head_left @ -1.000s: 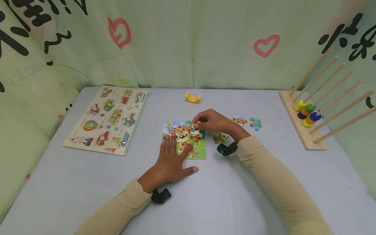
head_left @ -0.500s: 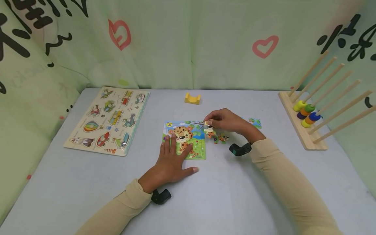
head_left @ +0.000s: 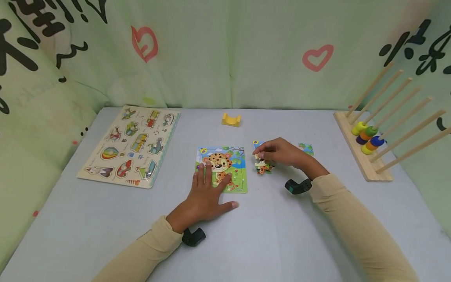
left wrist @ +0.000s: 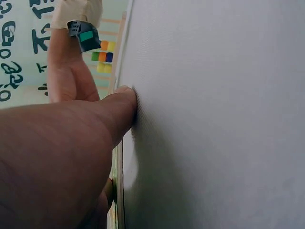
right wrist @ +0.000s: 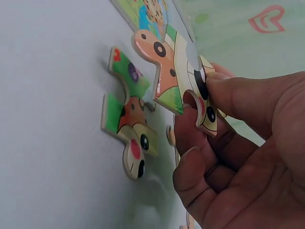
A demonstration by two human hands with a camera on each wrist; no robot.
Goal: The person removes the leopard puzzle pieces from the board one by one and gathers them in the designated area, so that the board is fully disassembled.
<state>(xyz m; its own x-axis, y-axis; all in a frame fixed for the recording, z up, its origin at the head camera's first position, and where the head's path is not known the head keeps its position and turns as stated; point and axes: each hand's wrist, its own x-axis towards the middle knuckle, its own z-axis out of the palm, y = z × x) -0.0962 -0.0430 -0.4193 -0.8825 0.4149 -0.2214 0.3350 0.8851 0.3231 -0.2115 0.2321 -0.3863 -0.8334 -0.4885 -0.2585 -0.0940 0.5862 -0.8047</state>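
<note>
My left hand (head_left: pixel 206 196) lies with spread, straight fingers on the lower left of a leopard puzzle board (head_left: pixel 237 164). Its thumb rests on the tabletop. My right hand (head_left: pixel 282 150) is to the right of the board and pinches a jigsaw piece (right wrist: pixel 167 71) between thumb and fingers, held tilted above the table. On that piece are orange spotted, cream and green parts. Just below it another jigsaw piece (right wrist: pixel 131 114), green with part of a spotted face, lies on the table. A blue-green jigsaw piece (head_left: pixel 306 148) shows beyond the right wrist; the hand partly hides other pieces.
A large wooden picture puzzle (head_left: pixel 130 145) lies at the left. At the back stands a small yellow curved block (head_left: pixel 231 119). A wooden peg rack (head_left: pixel 366 149) with coloured rings stands at the right, its pegs sticking up. A curtain closes off the back.
My right hand has lifted the pinched jigsaw piece off the upper right of the board and carried it rightward, over the loose pieces. The left hand has stayed put.
</note>
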